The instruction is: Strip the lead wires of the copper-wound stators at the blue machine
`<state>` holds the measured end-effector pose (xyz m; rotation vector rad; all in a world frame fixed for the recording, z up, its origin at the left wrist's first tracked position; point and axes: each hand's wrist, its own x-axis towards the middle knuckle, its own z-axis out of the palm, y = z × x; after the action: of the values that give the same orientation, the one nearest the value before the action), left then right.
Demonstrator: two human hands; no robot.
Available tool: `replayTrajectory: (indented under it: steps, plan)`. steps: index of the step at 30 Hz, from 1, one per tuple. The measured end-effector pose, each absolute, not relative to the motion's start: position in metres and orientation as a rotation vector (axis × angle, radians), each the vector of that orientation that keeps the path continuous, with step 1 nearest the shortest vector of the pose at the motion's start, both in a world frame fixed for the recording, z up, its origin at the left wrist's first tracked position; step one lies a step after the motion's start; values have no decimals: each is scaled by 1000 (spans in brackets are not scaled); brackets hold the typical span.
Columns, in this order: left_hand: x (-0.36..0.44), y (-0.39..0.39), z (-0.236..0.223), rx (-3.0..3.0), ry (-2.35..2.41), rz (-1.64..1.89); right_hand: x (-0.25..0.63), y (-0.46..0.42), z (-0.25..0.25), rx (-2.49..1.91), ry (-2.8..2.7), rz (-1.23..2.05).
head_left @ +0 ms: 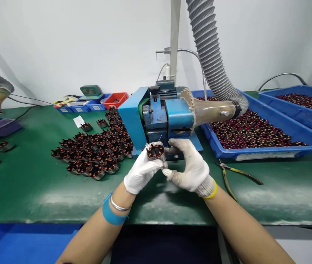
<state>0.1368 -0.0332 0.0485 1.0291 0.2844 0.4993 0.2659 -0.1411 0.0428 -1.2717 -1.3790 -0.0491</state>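
1. I have the wound motor core up in front of the blue machine, above the bench, its coil face tipped up towards me.
2. My left hand is closed around its left side and underside, the fingers wrapped firmly on it.
3. My right hand curves in a wide C, thumb and forefinger apart, tips at the core's right side; I cannot tell whether they grip it.
4. I judge it dense for its size and stiff, so the metal rim is the place to hold.
5. The copper windings and upright black prongs look easier to damage; I'd keep pressure off them.
6. Smooth metal may slide against glove fabric, so I'd support it from below.
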Motion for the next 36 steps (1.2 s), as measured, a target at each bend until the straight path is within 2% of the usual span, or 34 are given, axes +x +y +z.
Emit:
replayTrajectory:
  steps: [5, 18, 21, 27, 32, 36]
  plan:
    - [134, -29, 49, 792, 155, 362, 262, -141, 41, -1303, -1510, -222]
    - [142, -31, 49, 905, 271, 400, 265, -142, 36, -1657, -1568, -385]
    - [144, -34, 48, 1003, 382, 420, 265, -142, 38, -1685, -1440, -250]
    - [145, -38, 45, 1078, 407, 502, 288, -141, 53, -1289, -715, 143]
    - [147, -36, 40, 1196, 446, 660, 282, -140, 56, -1384, -847, 717]
    - [149, -38, 38, 1392, 498, 735, 261, -131, 43, -1356, -797, 680]
